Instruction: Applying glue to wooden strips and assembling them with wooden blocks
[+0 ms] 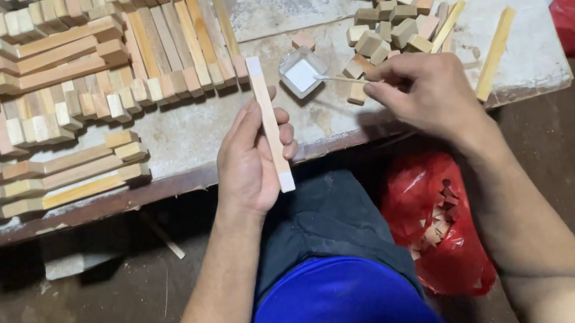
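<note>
- We hold a wood strip (271, 127) in our left hand (252, 159), fingers curled round its lower half, thumb on the near side; the strip stands lengthwise away from us, over the bench (182, 136) edge, with pale white patches at both ends.
- Our right hand (425, 90) is closed in a pinch on a thin stick (338, 80) whose tip reaches into a small square dish (302, 73) of white paste on the bench.
- We judge the strip light, stiff and dry, unlikely to slip; the middle is the place to grip, clear of the coated ends, which look wet.
- The stick looks very light and may snap if bent; a fingertip pinch near its back end suits it.
- Our left forearm runs straight up from the lap, wrist level; our right forearm comes in from the right, wrist bent inward toward the dish.
- Past the dish lies a heap of small blocks (389, 0); left of it, rows of stacked strips (53, 60) cover the bench.
- A red bag (438, 222) with offcuts sits below, by our right knee.
</note>
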